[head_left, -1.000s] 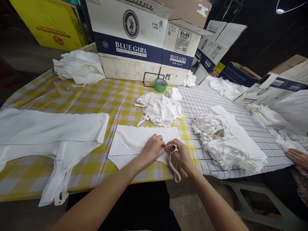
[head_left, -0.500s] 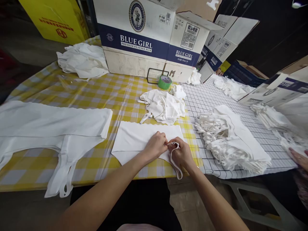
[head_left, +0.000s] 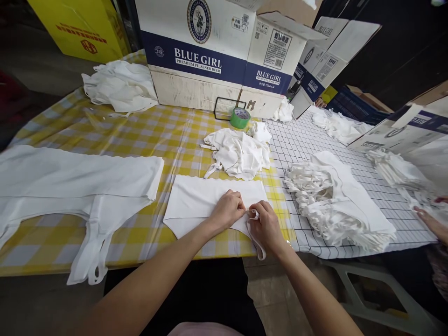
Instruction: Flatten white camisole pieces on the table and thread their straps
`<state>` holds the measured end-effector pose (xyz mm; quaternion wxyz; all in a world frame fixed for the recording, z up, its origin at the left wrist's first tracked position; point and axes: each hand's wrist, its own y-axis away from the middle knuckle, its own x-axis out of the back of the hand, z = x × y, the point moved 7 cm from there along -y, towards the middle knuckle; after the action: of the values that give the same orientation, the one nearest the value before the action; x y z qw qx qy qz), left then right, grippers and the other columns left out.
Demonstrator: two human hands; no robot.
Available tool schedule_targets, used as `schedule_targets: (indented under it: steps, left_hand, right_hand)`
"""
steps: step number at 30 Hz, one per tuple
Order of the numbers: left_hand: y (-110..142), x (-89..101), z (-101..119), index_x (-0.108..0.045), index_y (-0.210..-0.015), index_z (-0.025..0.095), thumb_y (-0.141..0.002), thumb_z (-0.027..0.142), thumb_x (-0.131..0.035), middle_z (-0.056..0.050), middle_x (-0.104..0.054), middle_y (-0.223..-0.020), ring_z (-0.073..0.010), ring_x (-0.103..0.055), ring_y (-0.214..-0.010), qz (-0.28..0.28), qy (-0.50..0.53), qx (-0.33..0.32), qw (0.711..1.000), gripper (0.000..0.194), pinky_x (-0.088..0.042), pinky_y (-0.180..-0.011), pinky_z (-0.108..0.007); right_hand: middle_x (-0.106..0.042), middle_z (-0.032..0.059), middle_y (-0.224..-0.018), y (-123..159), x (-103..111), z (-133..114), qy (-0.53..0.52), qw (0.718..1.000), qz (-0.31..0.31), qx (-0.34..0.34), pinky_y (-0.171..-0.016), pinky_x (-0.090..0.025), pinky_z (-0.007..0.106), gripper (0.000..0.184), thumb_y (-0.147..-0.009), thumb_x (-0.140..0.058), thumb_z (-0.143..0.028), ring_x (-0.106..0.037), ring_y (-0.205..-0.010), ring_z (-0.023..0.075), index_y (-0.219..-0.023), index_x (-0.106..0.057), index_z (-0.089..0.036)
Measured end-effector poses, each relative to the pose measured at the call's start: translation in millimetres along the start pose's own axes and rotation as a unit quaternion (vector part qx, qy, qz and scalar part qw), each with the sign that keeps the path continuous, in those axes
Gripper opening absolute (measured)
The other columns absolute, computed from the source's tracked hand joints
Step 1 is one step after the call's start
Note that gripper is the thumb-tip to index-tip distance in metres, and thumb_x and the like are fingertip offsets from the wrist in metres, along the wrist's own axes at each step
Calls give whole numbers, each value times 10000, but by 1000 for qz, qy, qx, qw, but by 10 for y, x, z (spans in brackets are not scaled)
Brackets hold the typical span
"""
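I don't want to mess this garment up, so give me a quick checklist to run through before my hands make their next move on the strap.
1. Left hand resting on the flat white garment: ok.
2. Right hand pinching the strap at the garment's corner: ok.
3. Garment lying flat on the yellow checked tablecloth: ok, no folds visible.
4. Strap loop clear of snags: not ok, it hangs over the table edge.
5. Strap untwisted: cannot tell, fingers cover the join.
6. Neighbouring loose pile and stacked pile apart from the garment: ok, gaps show on both sides.
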<state>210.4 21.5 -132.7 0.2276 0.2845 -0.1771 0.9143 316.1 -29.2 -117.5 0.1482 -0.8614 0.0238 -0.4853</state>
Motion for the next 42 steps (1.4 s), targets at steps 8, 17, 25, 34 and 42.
schedule_targets:
  steps: [8, 17, 25, 34, 42]
  left_hand:
    - [158, 157, 117, -646, -1005, 219, -783, 210, -529, -34, -605, -1024, -191, -506, -983, -119, -22, -50, 991, 252, -417, -845, -300]
    - [509, 125, 58, -358, -1324, 338, -866, 296, -455, -2, -315, -1441, -251, -196, -1341, -144, -196, -115, 963, 470, -112, -1069, -515]
    - [557, 74, 66, -314, -1343, 370, -881, 357, -422, 10, -245, -1470, -261, -101, -1363, -158, -213, -114, 957, 474, -26, -1064, -546]
    - [538, 414, 68, -251, -1383, 300, -918, 317, -332, -2, -351, -1421, -158, -237, -1335, -181, -88, -64, 977, 472, -96, -1104, -410]
    - [1040, 1075, -520, -289, -1374, 300, -905, 431, -328, -3, -216, -1476, -245, -126, -1363, -109, -278, 3, 954, 488, -97, -1091, -474]
  right_hand:
    - [-646, 53, -785, 305, 46, -55, -419, 873, -111, -224, -681, -436, 334, 343, -885, -360, -356, -583, -724, 195, -1146, -515, -196]
    - [-562, 55, -848, 801, 209, -76, -282, 926, -44, -247, -721, -432, 337, 320, -817, -532, -406, -543, -801, 208, -1071, -558, -212]
    - [-491, 40, -843, 1371, 25, -121, -115, 948, 128, -267, -727, -412, 325, 221, -779, -584, -362, -479, -770, 190, -897, -479, -210]
    - [-567, 57, -938, 1821, -435, 162, -280, 895, 66, -340, -779, -436, 319, 230, -773, -580, -392, -541, -910, 221, -877, -591, -186]
    - [-572, 100, -1088, 2241, -781, 249, -364, 803, 113, -458, -706, -494, 351, 488, -738, -606, -429, -576, -951, 251, -1166, -485, -230]
